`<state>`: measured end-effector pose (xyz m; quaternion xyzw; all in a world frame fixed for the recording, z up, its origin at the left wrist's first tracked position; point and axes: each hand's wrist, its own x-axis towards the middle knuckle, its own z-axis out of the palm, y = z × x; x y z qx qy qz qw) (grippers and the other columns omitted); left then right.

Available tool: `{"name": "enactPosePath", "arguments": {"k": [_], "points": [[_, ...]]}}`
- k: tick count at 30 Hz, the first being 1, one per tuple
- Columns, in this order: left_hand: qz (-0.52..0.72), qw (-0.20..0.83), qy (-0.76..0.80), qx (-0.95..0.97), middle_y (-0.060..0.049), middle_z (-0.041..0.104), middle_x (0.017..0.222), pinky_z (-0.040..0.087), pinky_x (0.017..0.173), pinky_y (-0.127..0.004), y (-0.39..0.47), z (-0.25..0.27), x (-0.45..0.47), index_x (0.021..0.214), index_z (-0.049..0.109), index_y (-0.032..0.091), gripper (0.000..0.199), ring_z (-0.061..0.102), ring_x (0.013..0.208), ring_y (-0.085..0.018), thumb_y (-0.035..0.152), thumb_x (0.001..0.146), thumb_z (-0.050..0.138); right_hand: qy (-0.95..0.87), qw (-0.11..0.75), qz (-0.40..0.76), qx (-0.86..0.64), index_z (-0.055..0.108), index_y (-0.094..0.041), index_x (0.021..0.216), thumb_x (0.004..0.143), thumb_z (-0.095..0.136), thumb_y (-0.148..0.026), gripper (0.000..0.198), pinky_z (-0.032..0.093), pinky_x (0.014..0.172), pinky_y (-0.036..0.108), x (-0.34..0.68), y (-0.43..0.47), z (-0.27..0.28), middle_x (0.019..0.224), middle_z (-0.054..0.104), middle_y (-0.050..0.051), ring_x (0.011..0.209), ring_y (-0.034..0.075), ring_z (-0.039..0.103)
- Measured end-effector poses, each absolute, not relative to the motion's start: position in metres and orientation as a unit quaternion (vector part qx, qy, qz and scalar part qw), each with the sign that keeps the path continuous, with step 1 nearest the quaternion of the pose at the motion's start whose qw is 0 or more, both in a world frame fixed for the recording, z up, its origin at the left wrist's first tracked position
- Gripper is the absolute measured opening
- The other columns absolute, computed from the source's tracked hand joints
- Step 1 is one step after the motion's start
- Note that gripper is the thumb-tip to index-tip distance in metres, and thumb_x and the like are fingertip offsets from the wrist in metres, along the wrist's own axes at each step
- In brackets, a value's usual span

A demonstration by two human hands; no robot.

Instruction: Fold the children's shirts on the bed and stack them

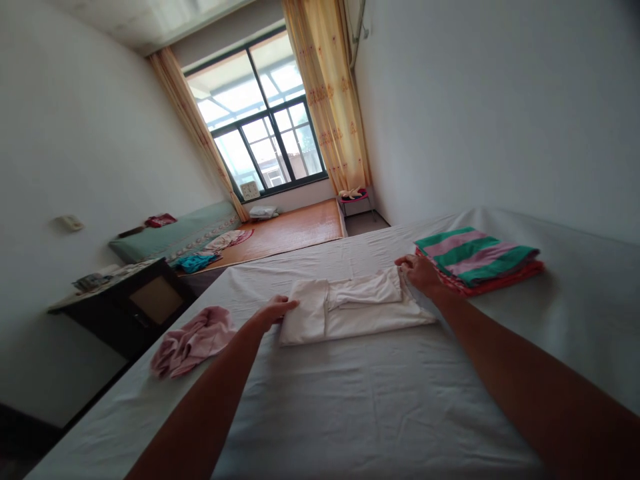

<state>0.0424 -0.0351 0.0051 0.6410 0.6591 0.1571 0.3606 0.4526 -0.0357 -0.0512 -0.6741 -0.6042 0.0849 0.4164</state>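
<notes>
A white garment (pixel 360 316), partly folded into a long flat shape, lies on the bed with pale sheeting (pixel 380 407). At its left end, my left hand (pixel 276 312) grips the edge between thumb and fingers. My right hand (pixel 419 272) pinches the far right corner of the white cloth. Just beyond my right hand sits a folded stack, with a green and pink striped cloth (pixel 475 257) over red fabric (pixel 500 281). A crumpled pink cloth (pixel 195 341) rests to the left of my left forearm.
A dark cabinet (pixel 150 293) stands by the left side of the bed. Past the bed's far edge is a brown-topped platform (pixel 305 230) with clothes on it, below a window (pixel 265 127). A small red stool (pixel 354 196) is near the right-hand curtain (pixel 330 100).
</notes>
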Motion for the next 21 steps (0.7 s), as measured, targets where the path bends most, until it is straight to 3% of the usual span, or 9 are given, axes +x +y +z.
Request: {"name": "enactPosePath", "arguments": {"k": [2,4,9,14,16,18,21], "points": [[0.19,0.444,0.617,0.622,-0.008,0.069,0.102,0.052,0.067,-0.024,-0.035,0.02,0.05,0.104,0.06,0.017,0.053,0.065,0.095,-0.023,0.051,0.065,0.069,-0.606,0.418,0.097,-0.669,0.07,-0.017,0.096,0.078,0.044,-0.018,0.031,0.048,0.077,0.026,0.45,-0.037,-0.05,0.094,0.073,0.006,0.085,0.018,0.065],[0.218,0.462,0.572,0.641,-0.008,0.068,0.104,0.053,0.065,-0.025,-0.033,0.035,0.065,0.111,0.056,0.017,0.057,0.065,0.093,-0.023,0.046,0.064,0.07,-0.607,0.417,0.108,-0.668,0.07,-0.017,0.095,0.078,0.046,-0.018,0.03,0.049,0.076,0.026,0.45,-0.037,-0.048,0.093,0.073,0.007,0.084,0.019,0.065],[0.204,0.394,0.56,0.7,-0.007,0.066,0.096,0.051,0.056,-0.022,-0.026,0.056,0.143,0.118,0.05,0.016,0.049,0.064,0.076,-0.018,0.032,0.073,0.061,-0.583,0.443,0.172,-0.658,0.069,-0.015,0.091,0.079,0.046,-0.015,0.026,0.05,0.077,0.026,0.455,-0.035,-0.051,0.091,0.073,0.008,0.082,0.017,0.066],[0.17,0.366,0.566,0.719,-0.004,0.062,0.089,0.053,0.052,-0.026,-0.017,0.043,0.236,0.139,0.027,0.019,0.075,0.06,0.058,-0.013,0.02,0.072,0.06,-0.517,0.484,0.377,-0.596,0.061,-0.013,0.095,0.086,0.045,-0.016,0.018,0.052,0.063,0.022,0.451,-0.042,-0.045,0.098,0.071,0.011,0.07,0.013,0.067],[0.157,0.363,0.556,0.731,-0.005,0.062,0.087,0.054,0.052,-0.029,-0.015,0.032,0.264,0.141,0.025,0.018,0.078,0.06,0.055,-0.014,0.022,0.072,0.061,-0.494,0.472,0.468,-0.561,0.058,-0.014,0.097,0.091,0.044,-0.027,0.02,0.052,0.057,0.022,0.448,-0.048,-0.039,0.093,0.071,0.011,0.064,0.012,0.066],[0.143,0.374,0.534,0.745,-0.005,0.063,0.084,0.055,0.052,-0.03,-0.017,0.02,0.284,0.143,0.023,0.017,0.08,0.062,0.055,-0.016,0.024,0.073,0.062,-0.457,0.455,0.554,-0.526,0.056,-0.013,0.094,0.093,0.039,-0.044,0.035,0.052,0.053,0.023,0.445,-0.052,-0.033,0.081,0.07,0.01,0.058,0.013,0.064],[0.141,0.422,0.474,0.76,-0.005,0.064,0.084,0.055,0.053,-0.027,-0.025,0.004,0.297,0.145,0.018,0.017,0.08,0.063,0.06,-0.016,0.023,0.077,0.059,-0.426,0.44,0.605,-0.509,0.056,-0.014,0.084,0.09,0.034,-0.06,0.051,0.045,0.042,0.021,0.441,-0.054,-0.029,0.057,0.059,0.002,0.042,0.01,0.052]]}}
